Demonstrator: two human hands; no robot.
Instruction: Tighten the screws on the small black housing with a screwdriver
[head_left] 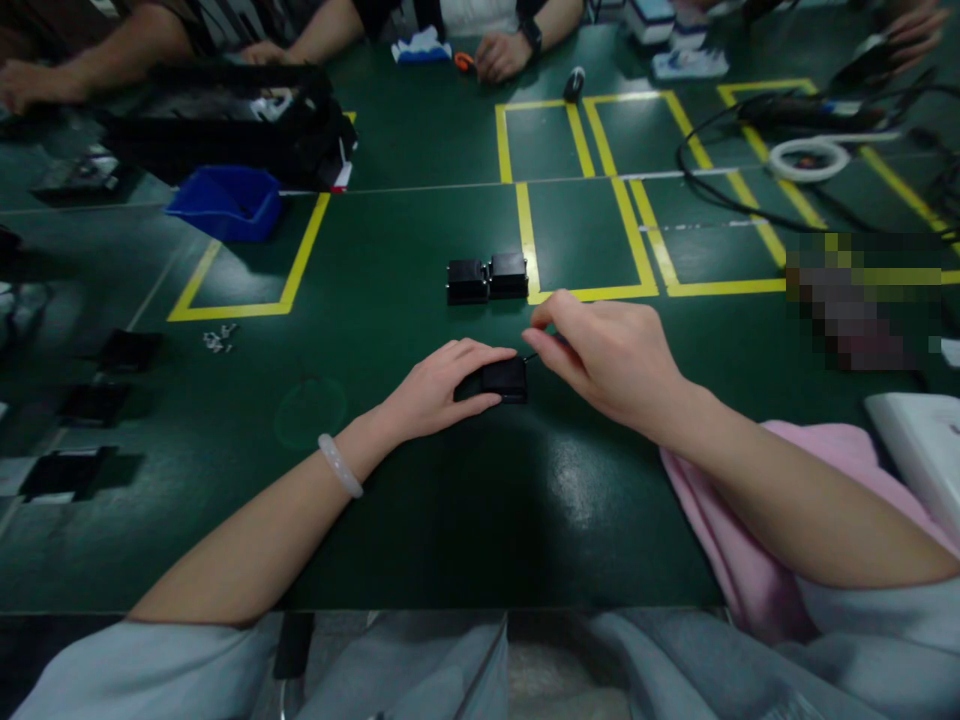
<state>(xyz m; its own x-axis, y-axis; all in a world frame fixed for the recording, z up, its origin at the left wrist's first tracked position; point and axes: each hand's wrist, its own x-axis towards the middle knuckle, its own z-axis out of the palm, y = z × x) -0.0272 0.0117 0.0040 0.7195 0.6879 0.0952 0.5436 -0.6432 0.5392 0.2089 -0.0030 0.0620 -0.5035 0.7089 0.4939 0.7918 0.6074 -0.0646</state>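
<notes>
My left hand [442,385] is closed around a small black rectangular block [505,381] lying on the green table, thumb along its near side and fingers along its far side. At the block's right end, my right hand [611,345] pinches with thumb and index finger. A thin dark piece shows between those fingertips and the block, too small to name. Just beyond my hands, two similar black blocks, a left one [466,282] and a right one [509,276], sit end to end with small metal parts at their ends.
Small metal pieces [219,338] lie left of my hands. Behind them are a blue bin [229,203] and a large black tray [225,130]. Dark flat parts [67,470] lie far left. A pink cloth [720,510] is under my right forearm; cables and co-workers' hands [504,56] are across the table.
</notes>
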